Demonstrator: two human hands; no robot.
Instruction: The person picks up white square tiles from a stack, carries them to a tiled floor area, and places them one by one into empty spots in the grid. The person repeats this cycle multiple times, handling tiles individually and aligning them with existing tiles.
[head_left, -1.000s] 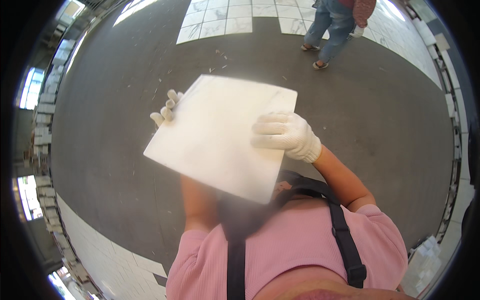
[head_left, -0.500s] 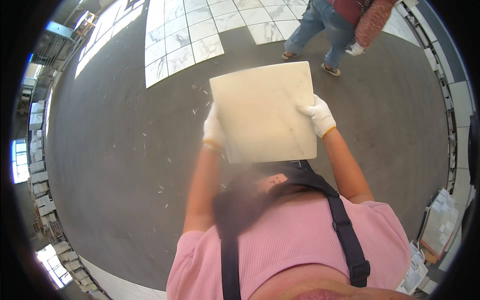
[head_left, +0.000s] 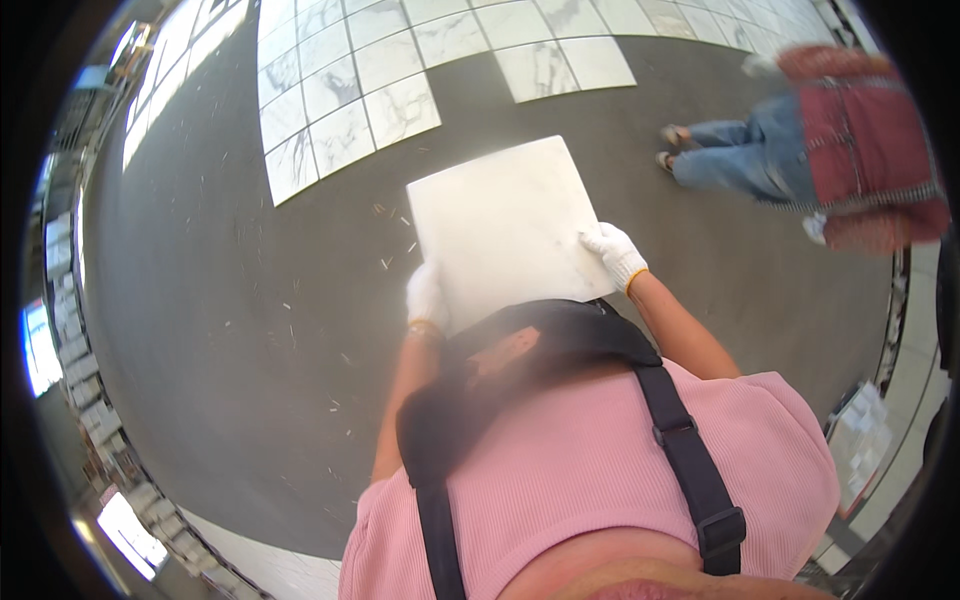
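A square white marble-look tile (head_left: pixel 505 225) is held in front of my body, its near edge close to the dark strap gear on my chest. On its left edge is my left hand (head_left: pixel 426 293), in a white glove, closed round the side with most fingers hidden beneath. My right hand (head_left: pixel 612 252), gloved in white with a yellow cuff, grips the right edge, thumb on the upper face. Beyond the held tile, white veined tiles (head_left: pixel 400 110) lie in rows on the grey floor (head_left: pixel 220 400), with a tile-wide gap along their near border.
A co-worker (head_left: pixel 800 150) in a red top and blue jeans is at the far right. Small light slivers (head_left: pixel 388 264) are scattered on the floor left of the tile. Stacked boxes or tiles (head_left: pixel 95 410) line the left wall, and a pale stack (head_left: pixel 860 440) stands at lower right.
The held tile has tilted and lies slightly left in view, with both hands still on it. The laid tiles show further down in the picture. The co-worker has moved right.
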